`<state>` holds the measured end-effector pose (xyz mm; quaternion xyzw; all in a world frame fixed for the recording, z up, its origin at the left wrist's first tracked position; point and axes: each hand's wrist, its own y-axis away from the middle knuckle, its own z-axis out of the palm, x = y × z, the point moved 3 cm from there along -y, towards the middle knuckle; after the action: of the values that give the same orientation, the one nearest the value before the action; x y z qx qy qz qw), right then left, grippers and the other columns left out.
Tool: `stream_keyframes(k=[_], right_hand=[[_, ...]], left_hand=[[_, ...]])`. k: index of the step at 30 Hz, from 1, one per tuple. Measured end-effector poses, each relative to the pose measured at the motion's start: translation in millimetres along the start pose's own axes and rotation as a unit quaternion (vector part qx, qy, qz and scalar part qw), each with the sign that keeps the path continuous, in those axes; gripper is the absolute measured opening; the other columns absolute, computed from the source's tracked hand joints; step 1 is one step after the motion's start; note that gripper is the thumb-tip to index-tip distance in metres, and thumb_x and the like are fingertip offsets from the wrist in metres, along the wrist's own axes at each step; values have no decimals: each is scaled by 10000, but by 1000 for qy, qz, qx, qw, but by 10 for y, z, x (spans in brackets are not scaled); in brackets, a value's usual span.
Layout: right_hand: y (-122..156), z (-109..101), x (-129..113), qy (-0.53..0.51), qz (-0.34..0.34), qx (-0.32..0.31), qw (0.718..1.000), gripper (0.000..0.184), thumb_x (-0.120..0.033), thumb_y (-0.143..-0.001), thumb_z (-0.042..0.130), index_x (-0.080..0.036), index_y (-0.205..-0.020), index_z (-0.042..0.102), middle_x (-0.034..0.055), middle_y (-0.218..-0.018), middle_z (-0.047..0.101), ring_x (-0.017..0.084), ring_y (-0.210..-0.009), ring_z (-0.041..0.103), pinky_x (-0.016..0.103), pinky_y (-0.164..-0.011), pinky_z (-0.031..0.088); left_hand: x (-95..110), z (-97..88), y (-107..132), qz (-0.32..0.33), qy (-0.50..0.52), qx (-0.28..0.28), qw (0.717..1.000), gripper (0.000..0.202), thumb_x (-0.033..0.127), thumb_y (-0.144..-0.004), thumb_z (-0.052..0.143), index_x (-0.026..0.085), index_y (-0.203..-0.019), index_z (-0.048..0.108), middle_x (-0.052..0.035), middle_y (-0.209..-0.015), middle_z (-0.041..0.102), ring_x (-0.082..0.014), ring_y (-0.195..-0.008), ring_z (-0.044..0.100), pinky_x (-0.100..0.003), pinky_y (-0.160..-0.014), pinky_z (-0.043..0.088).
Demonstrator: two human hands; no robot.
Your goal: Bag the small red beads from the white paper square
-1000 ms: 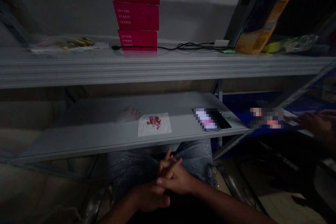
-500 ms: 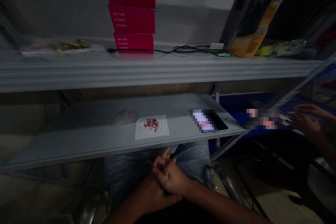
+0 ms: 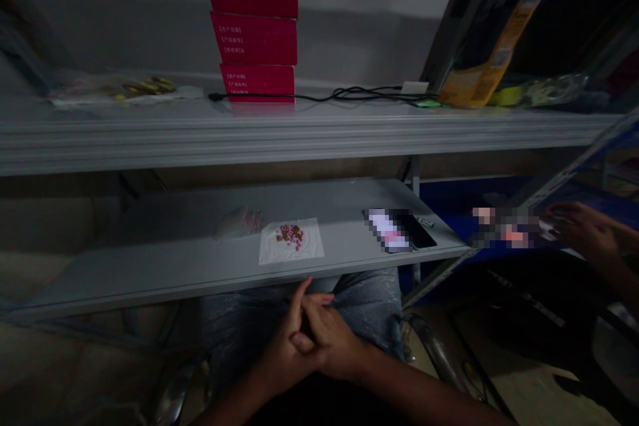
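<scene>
My left hand (image 3: 285, 353) and my right hand (image 3: 339, 339) are clasped together above my lap, just below the front edge of the grey shelf board (image 3: 164, 263). Their fingers interlock, a few of them pointing forward past the clasp, and no object shows in either hand. On the board ahead lies a white sheet (image 3: 312, 249) bearing a small pile of pink and brown beads (image 3: 291, 235). Touching or close to its left side is a clear plastic bag (image 3: 239, 221).
A lit phone (image 3: 387, 229) and a dark phone (image 3: 420, 233) lie at the board's right. Above, a shelf (image 3: 299, 133) carries red boxes (image 3: 257, 40), a black cable (image 3: 344, 94) and a yellow package (image 3: 472, 83). Another person's hands (image 3: 586, 226) are at far right.
My clasped hands have shifted against each other, and the fingers now point farther forward. At the right, the other person's hands have moved slightly. The view has shifted a little.
</scene>
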<state>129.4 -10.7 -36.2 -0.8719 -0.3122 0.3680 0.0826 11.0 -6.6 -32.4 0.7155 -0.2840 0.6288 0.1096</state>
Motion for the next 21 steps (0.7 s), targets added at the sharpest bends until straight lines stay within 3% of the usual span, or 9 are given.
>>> stream_keyframes(k=[2,4,5,7,9,10,15,17,21], right_hand=[[3,45,-18,-11,-23,-7,1000,647,-280,-936,445,-92,-1526,257,214,-1265,615,282,-1088,623,417,-898,544],[3,97,-36,-2,-50,-29,998,816,-222,-866,493,-100,-1586,130,247,-1406,517,320,-1219,560,460,-961,524],[5,123,-39,8,-60,-42,997,885,-213,-832,519,-99,-1597,90,262,-1446,476,345,-1270,524,484,-981,515],[14,168,-23,15,-67,-58,996,985,-198,-784,554,-82,-1605,21,286,-1495,416,377,-1355,454,519,-1028,488],[26,208,8,3,-72,-65,995,1039,-168,-762,557,-66,-1600,-48,297,-1544,349,374,-1436,367,526,-1097,437],[32,228,26,-5,-76,-69,995,1061,-156,-753,559,-61,-1595,-80,299,-1569,309,368,-1472,313,523,-1129,408],[42,291,98,-29,-85,-97,991,1194,-152,-713,621,-43,-1556,-218,349,-1625,55,382,-1535,127,547,-1179,328],[34,259,80,-40,-84,-111,989,1207,-175,-722,650,-13,-1550,-214,360,-1620,41,391,-1536,105,558,-1186,309],[6,79,-64,-67,-71,-139,985,1040,-198,-790,634,-48,-1603,2,287,-1613,237,360,-1503,258,520,-1180,346]], left_hand=[[-13,-14,-40,-8,76,53,996,997,308,-896,651,343,-1582,-71,-124,-1369,572,-293,-1186,624,-542,-1066,470],[-29,-18,-72,-19,92,78,993,959,293,-913,619,327,-1582,-68,-126,-1339,581,-268,-1077,668,-510,-992,518],[-34,-18,-82,-23,74,83,994,930,286,-900,633,320,-1585,5,-125,-1331,580,-265,-1057,668,-494,-967,526],[-37,-17,-86,-30,6,88,996,727,277,-887,641,287,-1527,295,-112,-1278,598,-272,-1073,645,-472,-964,510],[-32,-12,-79,-41,-54,97,993,386,283,-927,579,240,-1310,569,-101,-1176,629,-274,-1090,621,-451,-978,484],[-25,-7,-75,-44,-70,103,991,267,287,-954,529,222,-1191,634,-97,-1116,639,-269,-1077,618,-439,-974,478],[50,26,-89,-23,-92,99,991,192,279,-967,455,200,-944,628,-58,-927,600,-224,-898,615,-357,-822,495],[82,23,-99,-10,-108,90,990,163,258,-947,456,203,-899,602,-40,-875,576,-208,-834,600,-334,-765,485],[92,-42,-84,3,-154,76,985,147,257,-945,452,208,-872,569,-25,-817,579,-196,-781,596,-326,-739,478]])
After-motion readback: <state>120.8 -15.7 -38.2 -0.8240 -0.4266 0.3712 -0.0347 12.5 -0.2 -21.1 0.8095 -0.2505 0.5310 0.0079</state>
